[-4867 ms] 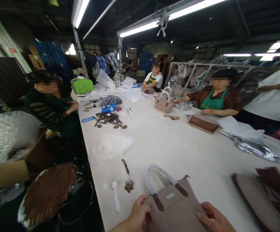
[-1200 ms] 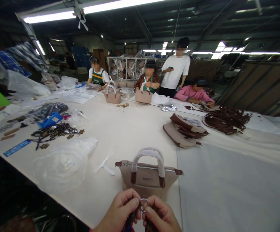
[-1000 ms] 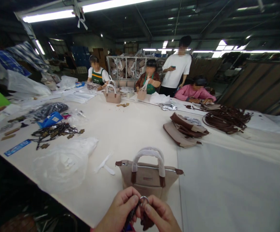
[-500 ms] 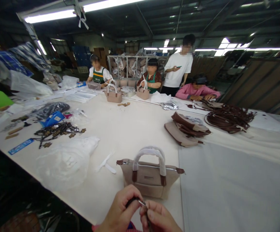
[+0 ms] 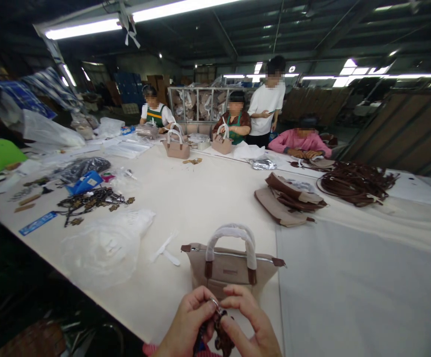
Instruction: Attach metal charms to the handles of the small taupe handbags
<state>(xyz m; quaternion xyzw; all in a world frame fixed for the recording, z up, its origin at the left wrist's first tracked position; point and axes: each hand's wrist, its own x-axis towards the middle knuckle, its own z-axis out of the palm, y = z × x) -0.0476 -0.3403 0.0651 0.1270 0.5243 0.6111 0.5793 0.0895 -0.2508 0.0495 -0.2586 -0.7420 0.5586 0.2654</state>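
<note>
My left hand [image 5: 187,320] is closed in a pinch on the silvery metal clasp of a dark brown bag charm [image 5: 223,337]. The charm hangs below the clasp, between my hands. My right hand [image 5: 254,322] has its thumb against the charm, with the index finger raised near the clasp; its lower fingers are partly hidden. Just beyond my hands stands a beige handbag [image 5: 233,265], upright, with brown leather trim, a zip and handles wrapped in white. My fingers cover part of its lower front.
Dark cords with brown charms [image 5: 92,201] lie in a pile at left, by a clear plastic bag [image 5: 103,248] and white strips [image 5: 166,250]. Bag pieces [image 5: 285,198] and brown straps [image 5: 356,183] sit at right. Several people are across the table [image 5: 200,198].
My right hand's fingers have lifted and spread from a tight pinch, and more of the charm shows. The view has shifted slightly. The standing person has moved left.
</note>
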